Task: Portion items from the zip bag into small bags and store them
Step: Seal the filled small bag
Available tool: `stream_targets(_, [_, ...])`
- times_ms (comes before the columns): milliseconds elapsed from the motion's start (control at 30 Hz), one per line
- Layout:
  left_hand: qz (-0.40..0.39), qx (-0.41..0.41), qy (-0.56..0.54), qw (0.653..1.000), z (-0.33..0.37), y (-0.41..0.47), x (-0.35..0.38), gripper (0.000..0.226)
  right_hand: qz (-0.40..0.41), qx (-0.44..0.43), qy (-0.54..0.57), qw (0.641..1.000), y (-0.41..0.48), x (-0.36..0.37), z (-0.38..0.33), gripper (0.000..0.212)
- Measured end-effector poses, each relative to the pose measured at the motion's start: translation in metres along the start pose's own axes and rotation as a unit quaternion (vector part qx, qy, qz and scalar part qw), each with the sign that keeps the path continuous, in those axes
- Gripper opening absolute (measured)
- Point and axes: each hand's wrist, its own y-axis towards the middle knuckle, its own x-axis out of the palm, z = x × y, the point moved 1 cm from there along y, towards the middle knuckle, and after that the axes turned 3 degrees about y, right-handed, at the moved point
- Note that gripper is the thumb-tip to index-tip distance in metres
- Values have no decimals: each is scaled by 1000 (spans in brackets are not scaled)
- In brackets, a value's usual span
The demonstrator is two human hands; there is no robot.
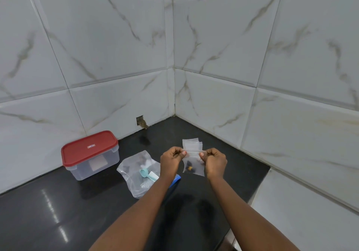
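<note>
The black bench (58,212) sits in a corner of two marble-tiled walls (213,46), its right edge ending at a lower tiled ledge (303,221); the near left part is bare. Above the middle, the left hand (172,160) and right hand (214,160) each pinch, in a narrow grip, a top corner of one small clear bag (193,168) holding a few dark pieces. Behind it lies one stack of empty small bags (191,144). To the left lie one large zip bag (136,173) with one teal scoop (145,173), and one red-lidded container (90,154) beside the left wall.
</note>
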Motion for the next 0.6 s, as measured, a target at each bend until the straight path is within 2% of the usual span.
stream_targets(133, [-84,-13,-91,992,2,0,4,13,-53,-6,41,998,2,-1,-2,29])
stream_targets(233, [-78,-22,-91,993,5,0,9,20,-110,-7,77,991,2,-1,-2,25])
stream_targets(333, [-74,-29,-95,992,6,-1,13,15,-146,2,85,986,2,-2,-1,20])
stream_targets(433, [-77,-29,-60,995,3,-1,17,5,-139,-2,31,990,5,-1,5,19])
stream_targets(600, [-59,-1,8,998,-3,-1,25,8,-84,-8,-54,995,13,4,13,27])
